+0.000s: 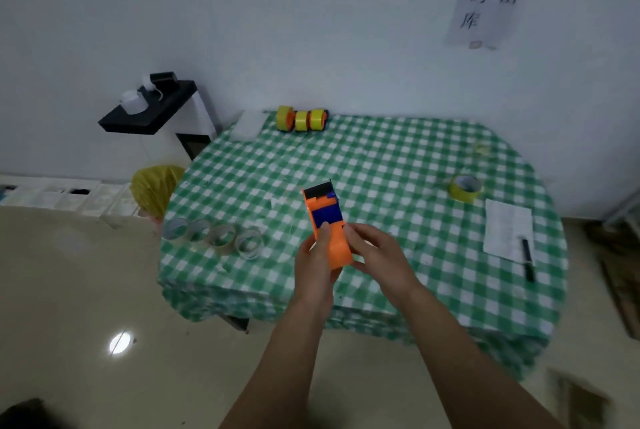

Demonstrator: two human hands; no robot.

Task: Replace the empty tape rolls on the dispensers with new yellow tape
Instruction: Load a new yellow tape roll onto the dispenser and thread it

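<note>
I hold an orange and blue tape dispenser (327,220) above the middle of the green checked table (381,158). My left hand (317,255) grips its left side, thumb on the blue part. My right hand (375,253) clasps its right side and lower end. A new yellow tape roll (465,188) lies flat at the right of the table. Several empty rolls (213,236) stand in a row near the left front edge. At the far edge, dispensers loaded with yellow tape (302,119) sit side by side.
A white paper sheet (506,229) with a black pen (527,258) lies at the table's right. A yellow bag (156,187) hangs by the left edge. A black shelf (152,108) with small items stands at the wall.
</note>
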